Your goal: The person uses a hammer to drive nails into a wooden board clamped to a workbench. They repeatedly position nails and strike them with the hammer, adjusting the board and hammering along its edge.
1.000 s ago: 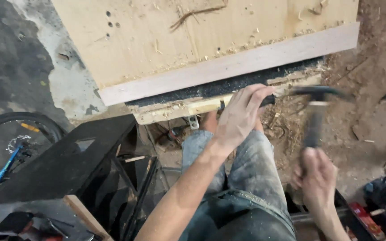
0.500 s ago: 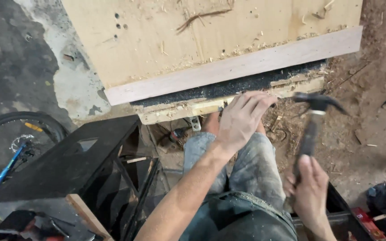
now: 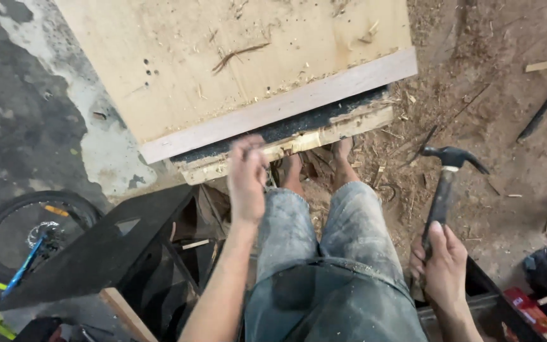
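The right hand grips the hammer, handle upright and head well right of the splintered board edge, where the nearer left hand pinches something too small to identify.

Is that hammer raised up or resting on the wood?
Raised. The hammer is held by its handle in the right hand, its head off to the side of the plywood panel.
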